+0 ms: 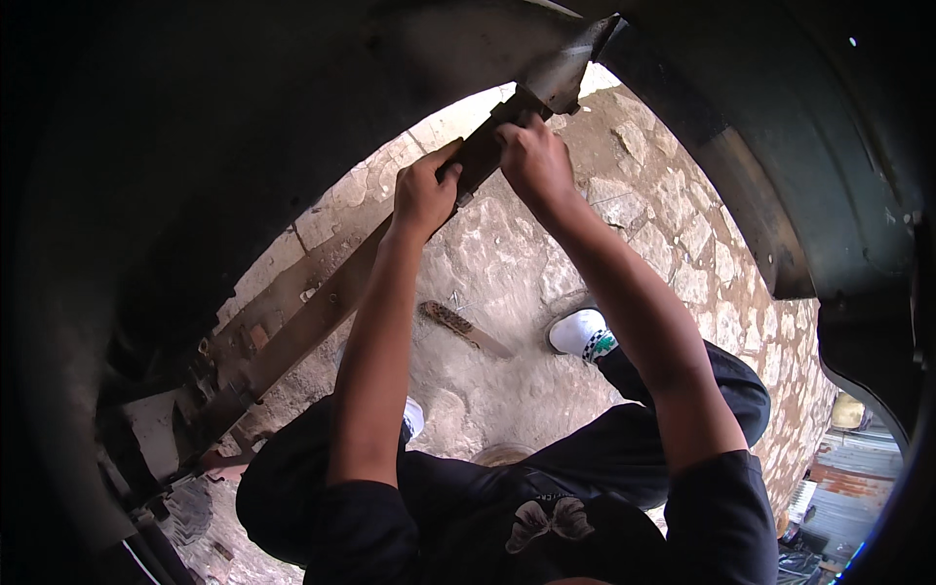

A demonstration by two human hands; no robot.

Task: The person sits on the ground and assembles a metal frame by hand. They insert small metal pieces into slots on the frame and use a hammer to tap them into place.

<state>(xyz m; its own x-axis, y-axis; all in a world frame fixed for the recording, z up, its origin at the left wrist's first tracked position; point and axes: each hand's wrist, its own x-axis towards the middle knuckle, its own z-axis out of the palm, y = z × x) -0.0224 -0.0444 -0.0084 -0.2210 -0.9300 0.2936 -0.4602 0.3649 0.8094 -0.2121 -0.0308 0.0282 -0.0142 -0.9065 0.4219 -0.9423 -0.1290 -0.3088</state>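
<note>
A long dark metal beam point(327, 297) runs slantwise from the lower left to the upper right, under dark body panels. My left hand point(425, 198) is closed round its upper stretch, the thumb on the near face and the fingers partly hidden behind. Just to the right, my right hand point(535, 164) is curled with bent fingers against the beam's upper end, below a bent metal bracket point(563, 76). What those fingertips pinch, if anything, is hidden. On the ground below lies what looks like a wire brush point(466, 329), with a speckled bristly end and a flat brown handle.
Dark curved panels point(838, 127) arch overhead and along both sides. Rough stone paving point(673, 244) spreads below, with my white shoe point(575, 333) on it. A toothed round part point(188, 512) sits at the lower left. Corrugated rusty sheet metal point(858, 478) stands at the lower right.
</note>
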